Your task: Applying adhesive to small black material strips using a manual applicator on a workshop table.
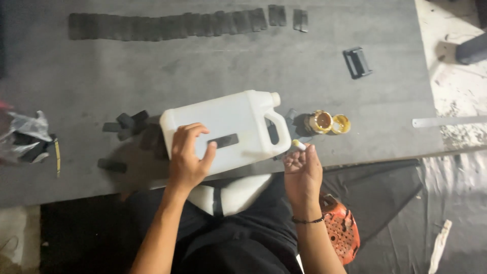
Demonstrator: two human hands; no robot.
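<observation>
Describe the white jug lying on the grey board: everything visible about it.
The white jug is a rectangular plastic container, translucent-looking, lying flat on its broad side on the grey board. Its moulded loop handle and capped neck point to the image right. A black strip lies on its upper face, and the left hand rests on that face with the thumb beside the strip. The right hand holds a small pale object just below the handle, apparently not touching it. Small black pieces lie at its base end.

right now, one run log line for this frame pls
left hand: pressing black strip on white jug | right hand: holding small pale piece | open glue tin beside jug
</observation>
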